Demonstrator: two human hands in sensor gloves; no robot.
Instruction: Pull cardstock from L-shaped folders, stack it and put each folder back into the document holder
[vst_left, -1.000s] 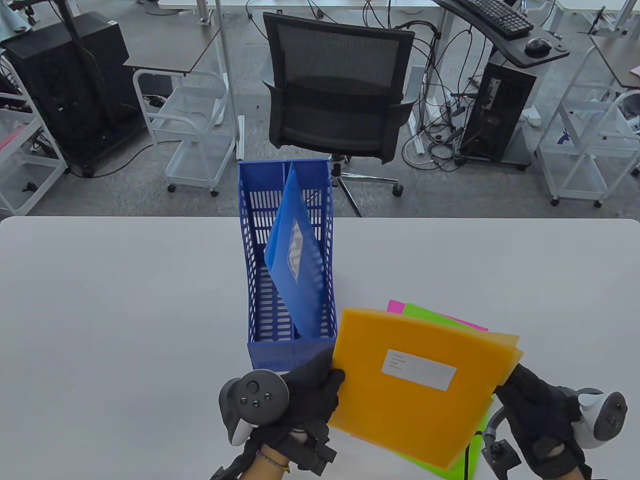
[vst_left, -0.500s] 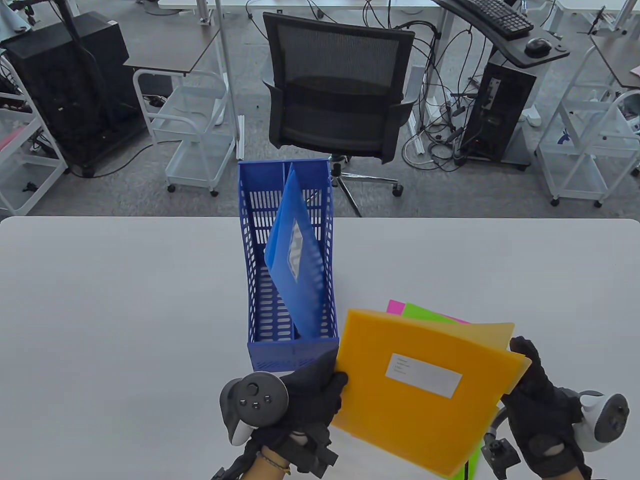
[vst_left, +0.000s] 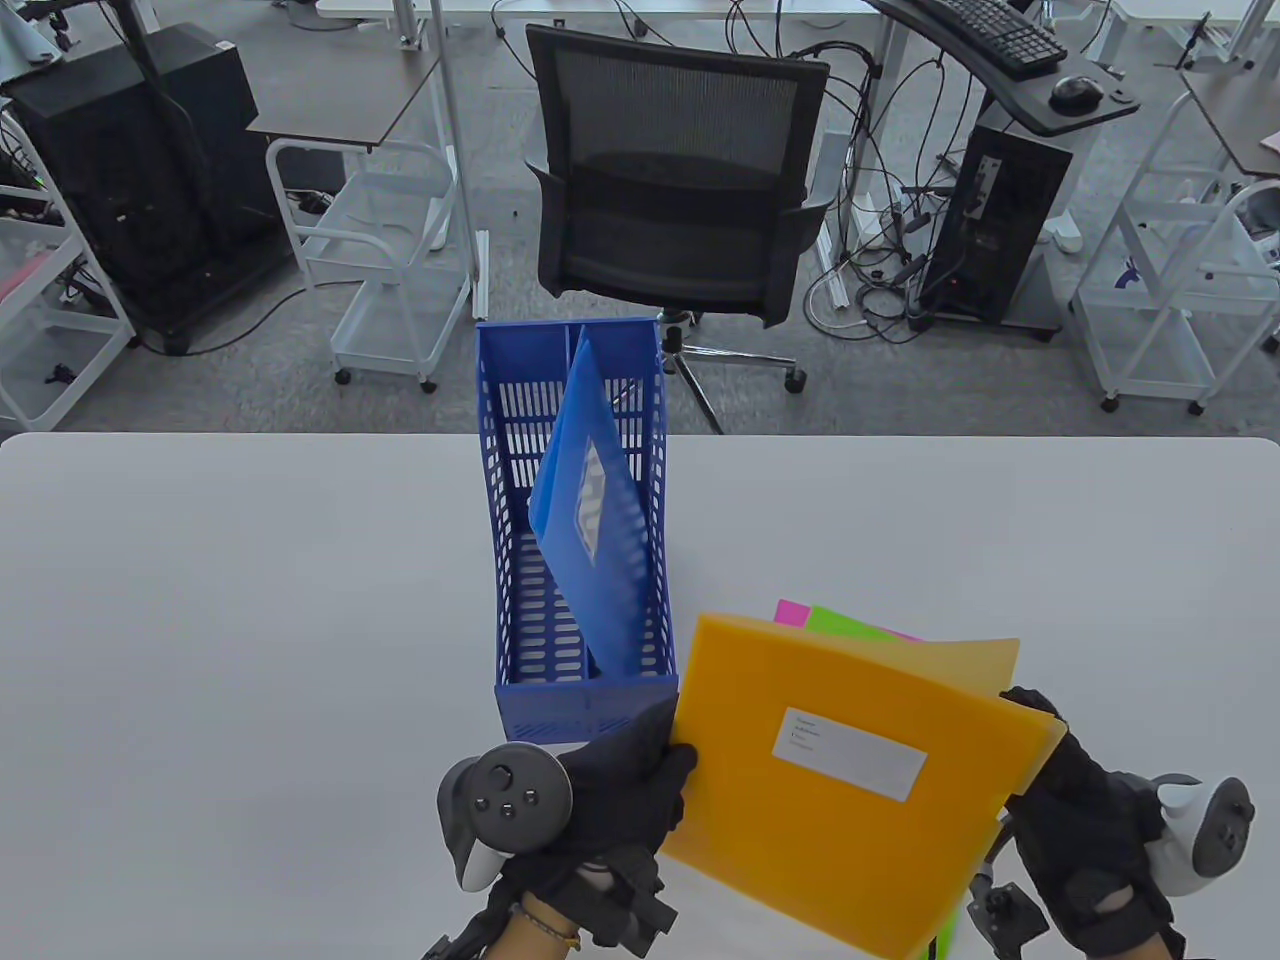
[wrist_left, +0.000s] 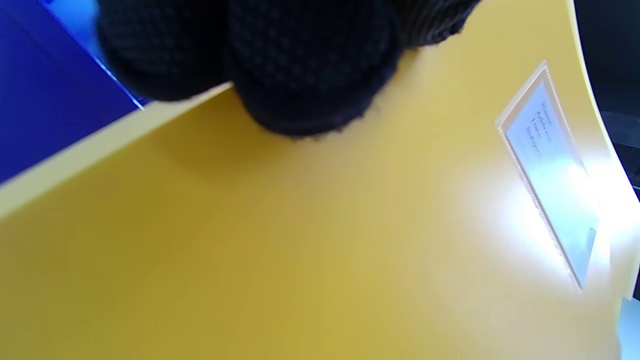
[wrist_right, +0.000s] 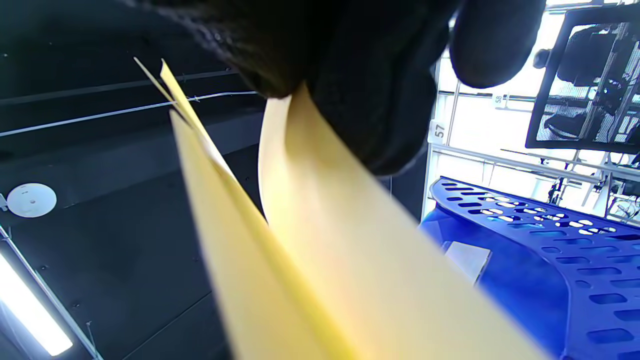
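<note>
An orange L-shaped folder (vst_left: 850, 770) with a white label is held tilted above the table's near right. My left hand (vst_left: 655, 775) pinches its left edge, thumb on the top face (wrist_left: 300, 65). My right hand (vst_left: 1035, 715) grips the folder's far right corner, where a paler leaf (vst_left: 985, 660) stands apart from the front cover. The right wrist view shows my fingers (wrist_right: 370, 75) on that parted leaf (wrist_right: 325, 250). The blue document holder (vst_left: 510, 640) stands mid-table with a blue folder (vst_left: 590, 540) leaning inside. Pink cardstock (vst_left: 793, 610) and green cardstock (vst_left: 850, 627) lie under the orange folder.
The holder's near end wall (vst_left: 585, 705) is just left of the orange folder. A black office chair (vst_left: 670, 190) stands beyond the table's far edge. White tabletop (vst_left: 230, 620) stretches to the left and to the far right.
My right hand has come up from under the folder to its far right corner. The folder's leaves have parted there, and the paler leaf shows more. My left hand has kept its hold.
</note>
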